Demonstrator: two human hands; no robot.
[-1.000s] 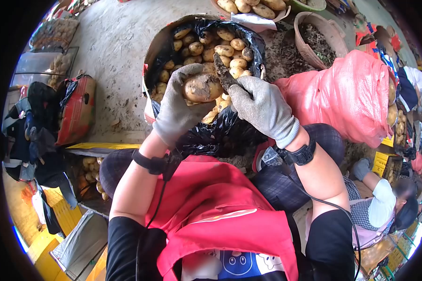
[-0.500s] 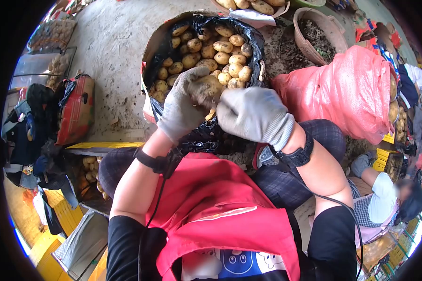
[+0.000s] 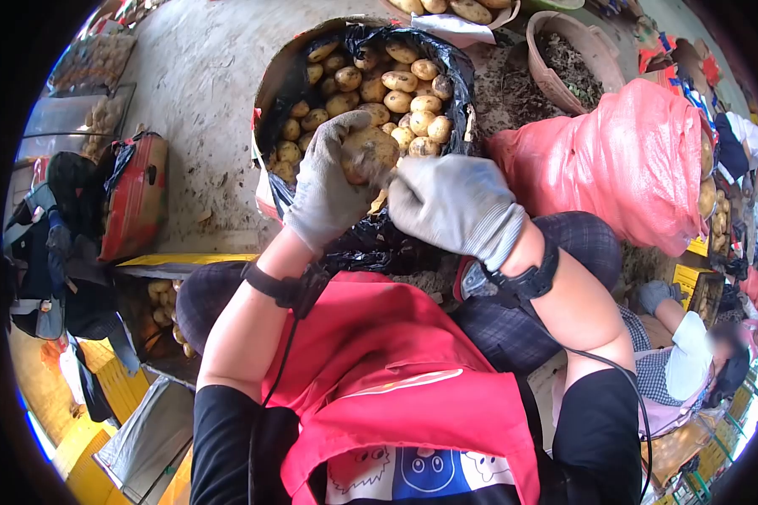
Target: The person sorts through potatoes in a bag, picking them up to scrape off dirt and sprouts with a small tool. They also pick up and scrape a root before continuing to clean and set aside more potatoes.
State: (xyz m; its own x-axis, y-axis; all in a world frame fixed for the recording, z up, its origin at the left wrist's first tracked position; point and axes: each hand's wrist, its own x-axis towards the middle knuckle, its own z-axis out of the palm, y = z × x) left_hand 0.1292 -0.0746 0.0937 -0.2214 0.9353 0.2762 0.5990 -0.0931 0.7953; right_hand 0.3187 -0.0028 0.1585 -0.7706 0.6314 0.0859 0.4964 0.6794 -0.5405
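Note:
My left hand (image 3: 324,185), in a grey work glove, is closed around a potato (image 3: 374,150) with dark dirt on its skin. Close against the potato's right side is my right hand (image 3: 455,202), gloved too, with its fingers curled in. A small dark blurred shape shows between those fingers and the potato; I cannot make out what it is. Both hands are over the near edge of a round box (image 3: 265,101) lined with a black plastic bag (image 3: 459,76). Many loose potatoes (image 3: 400,82) fill the box.
A pink sack (image 3: 598,160) of potatoes lies to the right, below a pink basket (image 3: 547,80) holding dark debris. A red carton (image 3: 135,198) stands on the left, and a crate with potatoes (image 3: 162,307) by my left knee. Another person (image 3: 686,362) sits at the lower right.
The potato has turned slightly in my left hand, and more of its face shows. My right hand has barely shifted beside it.

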